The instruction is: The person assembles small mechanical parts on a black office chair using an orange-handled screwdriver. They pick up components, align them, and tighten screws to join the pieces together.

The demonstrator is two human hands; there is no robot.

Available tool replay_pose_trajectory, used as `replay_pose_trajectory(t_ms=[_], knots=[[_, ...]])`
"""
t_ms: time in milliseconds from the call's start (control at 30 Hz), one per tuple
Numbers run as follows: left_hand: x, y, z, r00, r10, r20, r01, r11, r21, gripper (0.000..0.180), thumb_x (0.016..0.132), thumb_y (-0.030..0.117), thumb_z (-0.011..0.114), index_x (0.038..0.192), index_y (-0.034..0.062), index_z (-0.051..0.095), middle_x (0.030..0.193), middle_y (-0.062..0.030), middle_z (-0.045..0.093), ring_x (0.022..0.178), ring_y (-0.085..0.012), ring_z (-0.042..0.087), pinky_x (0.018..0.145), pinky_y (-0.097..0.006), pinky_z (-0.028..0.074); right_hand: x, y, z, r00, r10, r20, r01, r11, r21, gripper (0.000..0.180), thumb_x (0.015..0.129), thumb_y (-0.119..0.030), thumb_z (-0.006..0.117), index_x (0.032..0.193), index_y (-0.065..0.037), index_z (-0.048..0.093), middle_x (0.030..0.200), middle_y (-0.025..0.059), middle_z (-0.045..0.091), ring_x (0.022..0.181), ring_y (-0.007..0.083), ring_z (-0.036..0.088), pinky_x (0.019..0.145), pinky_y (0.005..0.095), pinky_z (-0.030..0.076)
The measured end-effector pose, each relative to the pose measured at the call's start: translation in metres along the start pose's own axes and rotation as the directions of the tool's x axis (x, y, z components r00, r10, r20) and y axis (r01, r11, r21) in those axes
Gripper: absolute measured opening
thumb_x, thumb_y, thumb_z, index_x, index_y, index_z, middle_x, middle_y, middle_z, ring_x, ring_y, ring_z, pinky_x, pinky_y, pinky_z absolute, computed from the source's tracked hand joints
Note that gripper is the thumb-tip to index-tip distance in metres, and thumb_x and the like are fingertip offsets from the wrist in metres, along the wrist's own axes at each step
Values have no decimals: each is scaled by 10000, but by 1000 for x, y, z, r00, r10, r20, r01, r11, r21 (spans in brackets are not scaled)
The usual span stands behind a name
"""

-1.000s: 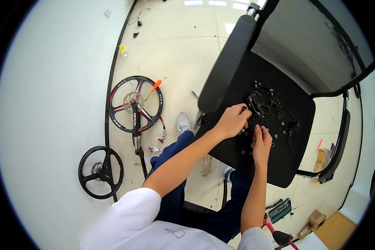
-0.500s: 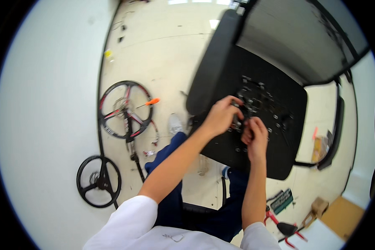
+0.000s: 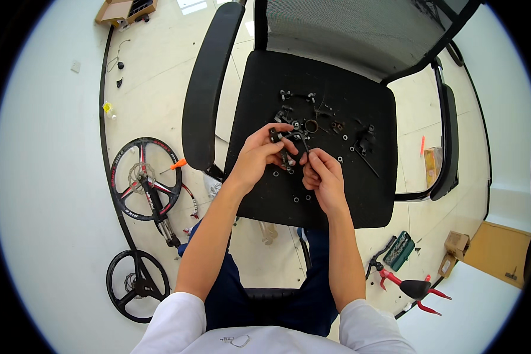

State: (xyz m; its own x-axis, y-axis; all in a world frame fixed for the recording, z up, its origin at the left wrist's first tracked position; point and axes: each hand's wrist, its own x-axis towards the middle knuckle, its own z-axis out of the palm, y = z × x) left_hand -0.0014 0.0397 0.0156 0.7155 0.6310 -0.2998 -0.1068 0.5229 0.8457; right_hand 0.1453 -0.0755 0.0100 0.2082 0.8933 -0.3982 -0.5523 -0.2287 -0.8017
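My left hand (image 3: 258, 154) and my right hand (image 3: 321, 172) meet over the black seat of an office chair (image 3: 342, 194). Both pinch one small black metal part (image 3: 288, 143) between the fingertips, the left at its upper end, the right at its lower end. Around the hands, several small black bolts, washers and a metal ring (image 3: 311, 125) lie scattered on the seat. A black bracket-like piece (image 3: 364, 141) rests to the right of my hands.
The chair's left armrest (image 3: 206, 88) and right armrest (image 3: 448, 141) flank the seat. On the floor to the left lie a spoked bike wheel (image 3: 144, 180) and a smaller black wheel (image 3: 137, 286). Red-handled pliers (image 3: 416, 292) and a green case (image 3: 399, 250) lie at lower right.
The view has swung so the chair seat now sits upright and centred. My hands have drawn back toward me, lifting the small black part off the pile of parts.
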Motion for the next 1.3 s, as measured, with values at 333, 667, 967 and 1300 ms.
replay_pose_trajectory(t_ms=[333,667,967,1300], knots=[[0,-12,-4,997,9,76,8,977,-213,360,913,83,500,1252,-30,459,891,-158,634,813,-244,649,755,-353,538,4,11,0,987,-151,-58,127,947,-296,212,996,-188,516,894,-23,601,605,-51,443,485,19,377,433,191,266],[-1,-11,-10,982,-65,178,126,926,-356,207,991,129,392,1150,6,441,898,-161,619,789,-318,671,717,-408,551,6,14,1,972,-197,-127,154,945,-289,178,970,-136,574,957,19,662,566,-48,448,445,29,358,411,215,265],[-3,-6,1,983,-99,153,154,901,-406,228,1022,269,408,1008,62,502,830,-82,597,671,-216,598,607,-333,498,5,14,-6,978,-200,-67,171,940,-296,168,959,-114,592,1007,29,666,631,-41,485,486,30,388,429,209,289],[-2,-13,4,971,-99,216,203,816,-542,223,1006,258,421,882,81,477,741,-27,470,512,-87,391,434,-210,287,5,25,-12,968,-240,-74,194,902,-385,201,934,-120,636,1058,35,670,664,-24,529,516,33,433,445,194,323]])
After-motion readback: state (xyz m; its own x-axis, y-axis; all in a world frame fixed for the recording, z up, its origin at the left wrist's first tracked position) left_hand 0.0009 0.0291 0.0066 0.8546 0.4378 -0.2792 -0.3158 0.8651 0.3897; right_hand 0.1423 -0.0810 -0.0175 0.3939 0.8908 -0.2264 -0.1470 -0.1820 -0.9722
